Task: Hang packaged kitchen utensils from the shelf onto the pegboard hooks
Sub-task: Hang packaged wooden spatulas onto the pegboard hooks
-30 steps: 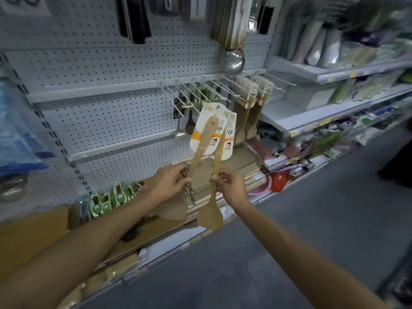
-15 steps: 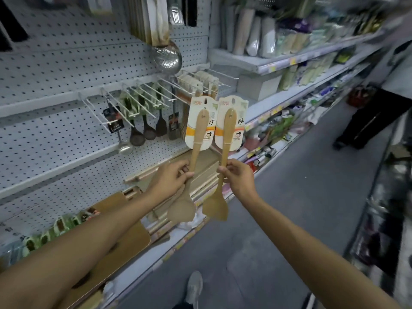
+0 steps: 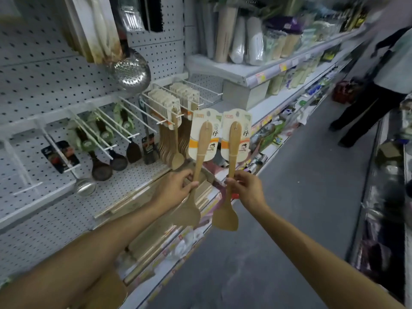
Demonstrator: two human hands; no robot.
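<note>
My left hand (image 3: 177, 188) grips the handle of a wooden spatula (image 3: 201, 143) on a white and orange card, blade pointing down. My right hand (image 3: 246, 189) pinches the handle of a second carded wooden spatula (image 3: 233, 143) the same way. Both cards stand upright side by side, just right of the white pegboard hooks (image 3: 153, 118). Those hooks carry a row of matching carded wooden utensils (image 3: 176, 103). The white pegboard (image 3: 44, 81) fills the left of the view.
Dark ladles and turners (image 3: 116, 152) hang on hooks further left, and a steel skimmer (image 3: 130, 72) hangs above. Wooden boards (image 3: 142, 201) lie on the low shelf. Packed white shelves (image 3: 245, 68) run right. A person (image 3: 379, 85) stands in the grey aisle.
The view has swung right along the shelving, so the hooks now lie left of the cards. The two spatulas have spread apart side by side, and a person has come into view.
</note>
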